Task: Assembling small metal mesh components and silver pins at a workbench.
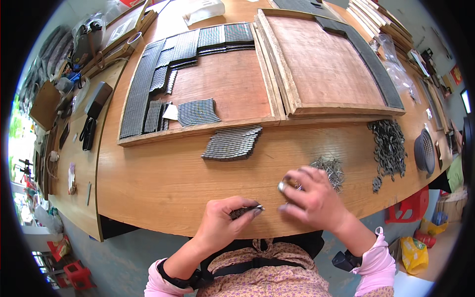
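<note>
Left hand (225, 222) curled, grip pinching dark piece (246, 211).

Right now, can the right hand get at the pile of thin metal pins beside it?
Probably yes: the right hand lies on the wooden table just short of the pile of thin metal pins, nothing between them.

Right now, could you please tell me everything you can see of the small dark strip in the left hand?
The small dark strip is a short, narrow, grey-black piece with a ribbed look, seemingly of metal. It lies roughly level, pinched between thumb and fingers of the left hand just above the near edge of the wooden table. Its right end pokes out towards the right hand, which appears not to touch it.
</note>
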Demonstrator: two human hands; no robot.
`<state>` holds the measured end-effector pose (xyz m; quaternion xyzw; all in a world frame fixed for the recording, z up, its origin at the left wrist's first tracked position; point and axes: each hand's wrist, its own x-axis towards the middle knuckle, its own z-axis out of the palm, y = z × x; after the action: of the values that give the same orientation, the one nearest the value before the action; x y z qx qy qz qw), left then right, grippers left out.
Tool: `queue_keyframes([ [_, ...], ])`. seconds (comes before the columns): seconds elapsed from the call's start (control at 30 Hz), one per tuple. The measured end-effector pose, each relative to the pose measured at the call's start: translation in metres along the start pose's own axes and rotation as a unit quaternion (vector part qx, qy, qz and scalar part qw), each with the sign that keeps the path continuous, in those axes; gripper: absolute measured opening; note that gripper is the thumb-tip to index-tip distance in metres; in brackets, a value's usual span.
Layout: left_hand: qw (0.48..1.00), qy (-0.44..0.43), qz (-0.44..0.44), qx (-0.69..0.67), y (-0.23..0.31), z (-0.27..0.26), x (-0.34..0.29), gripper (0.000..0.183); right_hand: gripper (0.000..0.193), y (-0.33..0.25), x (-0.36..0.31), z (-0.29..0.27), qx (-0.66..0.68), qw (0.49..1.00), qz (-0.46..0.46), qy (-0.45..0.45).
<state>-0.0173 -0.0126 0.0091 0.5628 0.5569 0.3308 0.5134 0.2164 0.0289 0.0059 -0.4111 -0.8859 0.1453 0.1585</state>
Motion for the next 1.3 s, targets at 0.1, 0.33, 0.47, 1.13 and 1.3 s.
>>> queue_keyframes([
  [0.1, 0.997, 0.037, 0.047, 0.051, -0.013, 0.001, 0.000, 0.013, 0.033, -0.021, -0.009, 0.000, 0.010, 0.992, -0.114, -0.053],
  [0.33, 0.973, 0.059, 0.148, 0.168, -0.015, 0.003, -0.004, 0.015, 0.028, -0.031, -0.038, 0.024, 0.063, 0.974, -0.219, -0.003],
  [0.47, 0.956, 0.061, 0.181, 0.222, -0.020, 0.003, -0.006, 0.015, 0.015, -0.045, -0.007, 0.024, 0.390, 0.909, 0.117, 0.089],
  [1.13, 0.953, 0.063, 0.184, 0.233, -0.022, 0.000, -0.006, 0.018, 0.024, -0.041, 0.028, 0.016, 0.160, 0.980, -0.086, 0.086],
  [1.3, 0.997, -0.032, 0.043, -0.050, -0.017, -0.017, -0.002, 0.018, 0.024, -0.039, 0.032, 0.014, 0.148, 0.977, -0.126, 0.087],
])
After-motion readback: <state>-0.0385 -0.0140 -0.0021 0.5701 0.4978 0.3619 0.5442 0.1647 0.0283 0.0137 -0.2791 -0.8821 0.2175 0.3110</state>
